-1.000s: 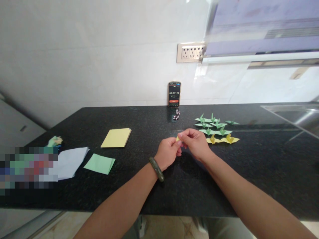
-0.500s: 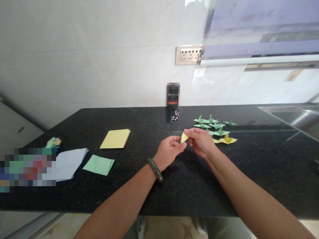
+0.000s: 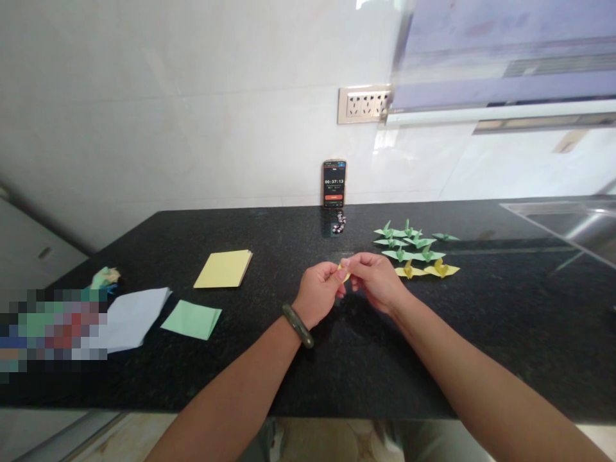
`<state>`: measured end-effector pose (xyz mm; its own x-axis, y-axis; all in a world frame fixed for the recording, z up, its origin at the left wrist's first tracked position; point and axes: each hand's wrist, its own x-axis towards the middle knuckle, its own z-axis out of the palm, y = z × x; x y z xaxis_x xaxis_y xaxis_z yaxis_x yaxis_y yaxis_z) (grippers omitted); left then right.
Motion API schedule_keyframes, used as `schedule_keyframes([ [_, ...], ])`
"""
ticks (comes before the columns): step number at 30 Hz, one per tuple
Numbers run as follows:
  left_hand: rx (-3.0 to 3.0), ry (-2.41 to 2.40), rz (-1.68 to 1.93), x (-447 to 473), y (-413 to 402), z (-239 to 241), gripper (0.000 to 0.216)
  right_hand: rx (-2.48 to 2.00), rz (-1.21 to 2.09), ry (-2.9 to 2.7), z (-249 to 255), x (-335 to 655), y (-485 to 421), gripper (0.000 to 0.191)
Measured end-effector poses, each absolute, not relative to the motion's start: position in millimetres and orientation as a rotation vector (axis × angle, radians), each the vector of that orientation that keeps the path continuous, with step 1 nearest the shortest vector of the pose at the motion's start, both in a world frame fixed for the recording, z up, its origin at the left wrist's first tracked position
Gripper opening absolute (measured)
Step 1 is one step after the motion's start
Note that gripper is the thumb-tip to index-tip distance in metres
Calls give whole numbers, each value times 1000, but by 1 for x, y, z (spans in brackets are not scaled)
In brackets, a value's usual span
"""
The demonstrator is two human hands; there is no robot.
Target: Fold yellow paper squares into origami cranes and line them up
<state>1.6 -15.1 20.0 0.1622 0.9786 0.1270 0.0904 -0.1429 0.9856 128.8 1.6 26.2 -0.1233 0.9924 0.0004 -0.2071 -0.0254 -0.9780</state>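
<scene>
A small folded yellow paper [image 3: 344, 274] is pinched between both hands above the dark counter, mostly covered by fingers. My left hand [image 3: 318, 289], with a dark green bangle on its wrist, is closed on the paper's left side. From the other side my right hand [image 3: 378, 279] grips it between thumb and fingers. Just beyond the right hand, several green paper cranes [image 3: 418, 242] stand in rows. Two yellow paper cranes [image 3: 440, 268] sit in front of them, the left one close to the right hand.
Leftward on the counter [image 3: 269, 237] lie a stack of yellow paper [image 3: 222, 269], green paper sheets [image 3: 191, 319] and white paper [image 3: 137, 317]. A phone [image 3: 334, 184] showing a timer leans on the wall. A sink [image 3: 572, 218] is at the far right.
Both hands have drawn closer together and shifted slightly left, their fingers now covering more of the yellow paper. More of the left yellow crane shows.
</scene>
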Motion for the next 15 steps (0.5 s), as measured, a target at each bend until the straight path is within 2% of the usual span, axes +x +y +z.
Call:
schedule_keyframes([
  [4, 1264, 1028, 1184, 2, -13, 18, 26, -956, 1412, -1224, 25, 135, 4, 25],
  [11, 1197, 1021, 1423, 2, -6, 14, 20, -1074, 1039, -1578, 22, 139, 4, 20],
  [15, 1067, 962, 1415, 1, -6, 15, 22, -1016, 985, -1694, 24, 140, 2, 22],
])
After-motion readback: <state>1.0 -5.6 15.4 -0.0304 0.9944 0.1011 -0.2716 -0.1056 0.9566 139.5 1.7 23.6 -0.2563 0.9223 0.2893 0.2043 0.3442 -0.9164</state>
